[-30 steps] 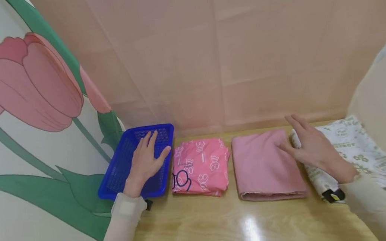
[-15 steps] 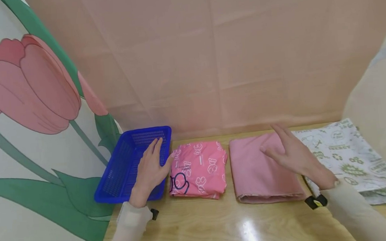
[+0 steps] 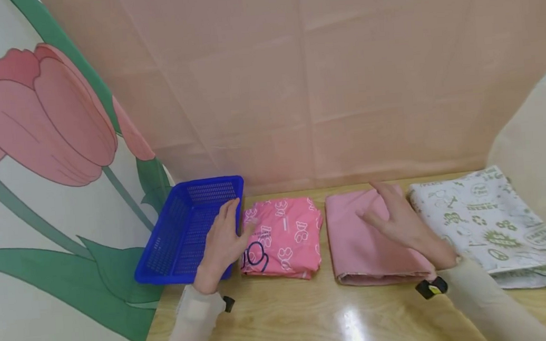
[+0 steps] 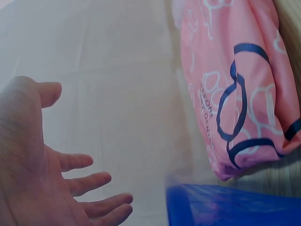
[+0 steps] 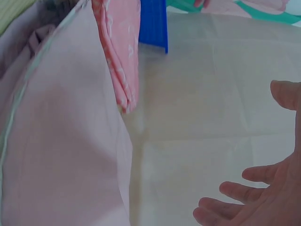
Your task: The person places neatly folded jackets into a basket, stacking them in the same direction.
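Observation:
My left hand [image 3: 221,247] hovers over the right side of a blue plastic basket [image 3: 157,255], its fingers extended and holding nothing. Just right of it lies a folded bright pink cloth [image 3: 289,238] with white outline prints and a dark blue motif, also seen in the left wrist view as a pink bundle [image 4: 235,94]. My right hand [image 3: 402,225] is above a folded plain dusty-pink cloth [image 3: 354,239], thumb and fingers spread, nothing held. At the far right a folded white cloth [image 3: 490,218] with green prints lies partly behind the right forearm.
Everything rests on a light wooden table [image 3: 288,317]. A beige sheet [image 3: 305,83] hangs along the back edge. To the left stands a wall panel with a large tulip picture [image 3: 60,116]; another pale panel [image 3: 537,136] borders the right.
My right hand has moved left from beside the white cloth to over the dusty-pink cloth. The left hand has shifted slightly right and down toward the bright pink cloth. The cloths lie as before.

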The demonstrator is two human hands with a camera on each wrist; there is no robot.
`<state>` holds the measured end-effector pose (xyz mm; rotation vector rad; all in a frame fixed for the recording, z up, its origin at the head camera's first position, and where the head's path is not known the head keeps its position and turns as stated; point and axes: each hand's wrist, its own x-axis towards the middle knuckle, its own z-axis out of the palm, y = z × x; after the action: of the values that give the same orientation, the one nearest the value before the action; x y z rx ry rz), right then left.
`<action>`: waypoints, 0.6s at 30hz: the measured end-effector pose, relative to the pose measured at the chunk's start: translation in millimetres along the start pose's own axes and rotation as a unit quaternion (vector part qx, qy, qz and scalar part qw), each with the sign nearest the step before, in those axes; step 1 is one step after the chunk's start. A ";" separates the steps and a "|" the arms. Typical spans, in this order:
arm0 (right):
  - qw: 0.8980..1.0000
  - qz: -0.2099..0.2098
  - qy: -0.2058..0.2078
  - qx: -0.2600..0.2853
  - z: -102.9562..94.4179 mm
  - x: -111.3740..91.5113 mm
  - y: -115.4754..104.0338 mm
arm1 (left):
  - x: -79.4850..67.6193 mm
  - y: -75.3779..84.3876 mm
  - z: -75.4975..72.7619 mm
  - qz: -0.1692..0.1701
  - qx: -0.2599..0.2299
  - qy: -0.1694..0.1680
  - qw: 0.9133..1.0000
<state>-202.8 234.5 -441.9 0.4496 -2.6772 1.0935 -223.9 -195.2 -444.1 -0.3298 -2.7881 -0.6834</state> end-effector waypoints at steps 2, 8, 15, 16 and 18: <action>1.000 -0.005 0.002 0.010 4.7 0.7 -1.6 | 0.0 1.6 2.7 -0.002 -0.005 -0.002 1.000; 0.999 0.005 -0.012 0.034 17.8 2.6 -9.2 | -0.7 7.5 9.7 0.005 -0.028 -0.002 1.000; 0.996 0.021 -0.038 0.082 37.2 6.5 -18.9 | -4.6 11.9 18.1 0.005 -0.079 -0.005 0.997; 0.995 0.024 -0.040 0.088 39.9 6.5 -19.4 | -4.4 12.7 19.9 0.006 -0.088 -0.007 0.996; 0.994 0.030 -0.043 0.099 45.0 6.2 -20.0 | -3.4 14.5 24.1 0.007 -0.101 -0.014 0.995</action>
<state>-205.1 187.8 -458.7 0.4631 -2.6813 1.3953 -221.2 -171.7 -459.7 -0.3980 -2.7445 -0.9675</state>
